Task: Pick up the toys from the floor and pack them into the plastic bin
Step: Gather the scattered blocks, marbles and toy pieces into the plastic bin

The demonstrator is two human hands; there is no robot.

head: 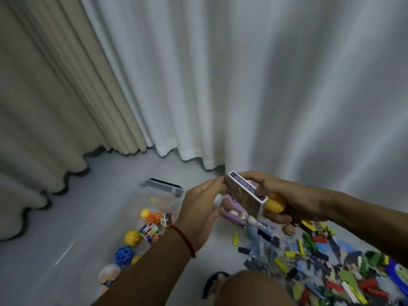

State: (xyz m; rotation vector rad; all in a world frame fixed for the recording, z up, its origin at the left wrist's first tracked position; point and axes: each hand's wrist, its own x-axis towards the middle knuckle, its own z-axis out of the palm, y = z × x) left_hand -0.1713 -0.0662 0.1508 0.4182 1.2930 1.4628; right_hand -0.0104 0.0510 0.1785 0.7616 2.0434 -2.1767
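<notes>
Holding a small box (245,196) and a yellow ball (274,203), the right hand (287,195) has its fingers curled round both; the left hand (202,208), fingers loosely spread, touches the box's left end above the floor (88,217), with the plastic bin (164,195) just left.

Two hands meet above the floor (92,217), the right hand (284,202) holding a small box (245,195) beside the left hand (201,213). The plastic bin (165,195) sits behind them near the curtains (220,85); balls (131,237) and a puzzle cube (150,232) lie left, a heap of puzzle pieces (331,268) right.
</notes>
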